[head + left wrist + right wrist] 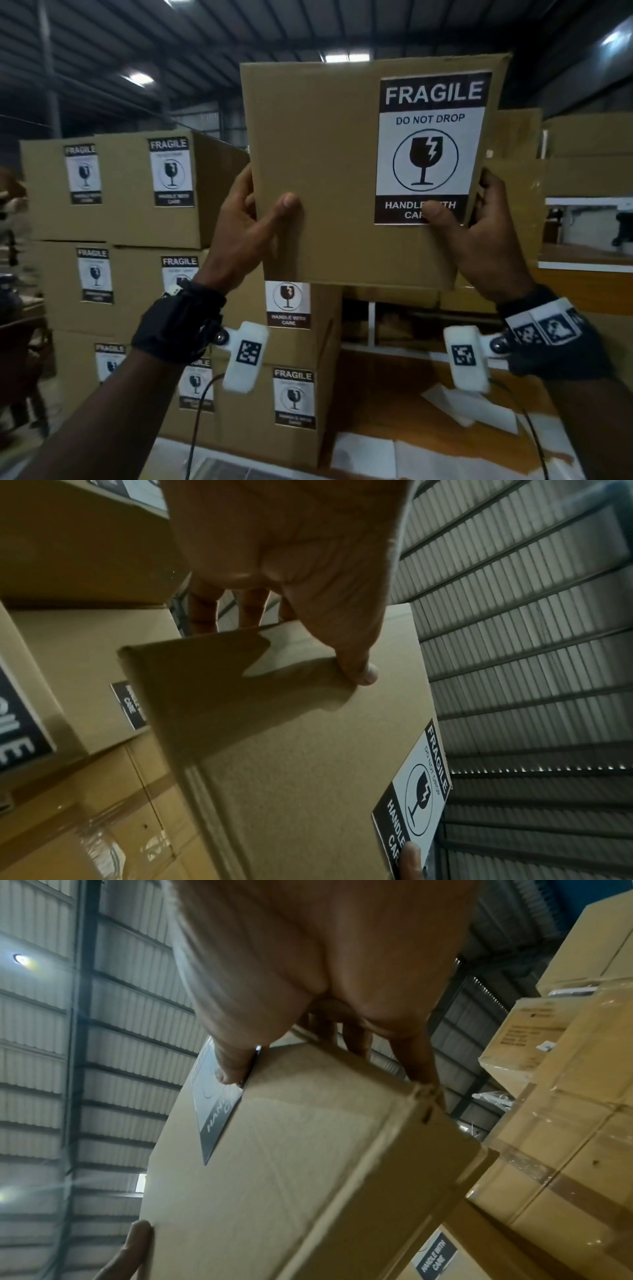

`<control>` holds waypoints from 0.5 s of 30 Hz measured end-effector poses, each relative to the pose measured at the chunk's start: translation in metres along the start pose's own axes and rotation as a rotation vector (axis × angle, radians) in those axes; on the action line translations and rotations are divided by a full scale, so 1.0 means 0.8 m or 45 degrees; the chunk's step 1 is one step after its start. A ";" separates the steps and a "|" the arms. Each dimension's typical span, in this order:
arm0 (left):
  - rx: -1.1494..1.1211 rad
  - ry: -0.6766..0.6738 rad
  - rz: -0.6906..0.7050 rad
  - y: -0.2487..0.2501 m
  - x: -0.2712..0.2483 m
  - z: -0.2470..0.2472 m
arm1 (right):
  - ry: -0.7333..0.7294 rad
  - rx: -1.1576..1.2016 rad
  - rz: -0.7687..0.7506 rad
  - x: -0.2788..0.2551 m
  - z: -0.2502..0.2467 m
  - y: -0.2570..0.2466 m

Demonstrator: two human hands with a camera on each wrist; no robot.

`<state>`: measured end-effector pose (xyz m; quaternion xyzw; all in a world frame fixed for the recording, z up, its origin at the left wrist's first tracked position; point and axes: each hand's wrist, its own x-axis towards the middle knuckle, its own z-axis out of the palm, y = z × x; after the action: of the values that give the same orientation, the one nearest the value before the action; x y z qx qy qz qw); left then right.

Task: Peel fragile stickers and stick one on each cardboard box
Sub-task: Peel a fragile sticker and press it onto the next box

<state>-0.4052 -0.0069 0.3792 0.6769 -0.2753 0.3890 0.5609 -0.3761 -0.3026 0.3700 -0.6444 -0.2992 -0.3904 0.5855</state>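
Head view: a cardboard box (318,178) was held aloft in front of the person, its broad face turned toward the camera, above a stack of labelled boxes (113,219). A fragile sticker (430,147) lay flat on the right half of that face, upright and readable, close to the right edge. The left hand (253,226) clasped the box's left edge, thumb pressed on the front and fingers wrapped behind. The right hand (479,233) clasped the right edge likewise, its thumb lying over the sticker's lower band. This two-sided hold probably served to steady a bulky load while carrying it toward the stack.

Left wrist view: the thumb (359,669) bore on the front face near a lower corner, and the other fingers (205,610) curled past the edge onto the far side. The sticker (418,794) appeared farther along the same face.

Right wrist view: the right thumb (232,1066) pinned the sticker's margin, and fingers (418,1058) reached round the far side of the box (308,1164), whose underside was exposed.

Judged from these views, labelling of this box was finished and placement on the stack remained. White backing sheets (363,452) lay on the table (376,394) below, presumably discarded liners.
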 end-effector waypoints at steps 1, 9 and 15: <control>0.010 0.001 0.005 -0.006 0.008 -0.015 | 0.001 0.007 -0.002 0.006 0.018 0.000; 0.028 -0.039 0.001 -0.073 0.059 -0.120 | -0.007 0.003 0.030 0.033 0.149 0.023; 0.028 -0.082 0.006 -0.129 0.080 -0.165 | 0.008 -0.021 0.083 0.043 0.208 0.048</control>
<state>-0.3158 0.1484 0.3853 0.6947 -0.2905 0.3713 0.5433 -0.3007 -0.1456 0.3779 -0.6573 -0.2730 -0.3756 0.5936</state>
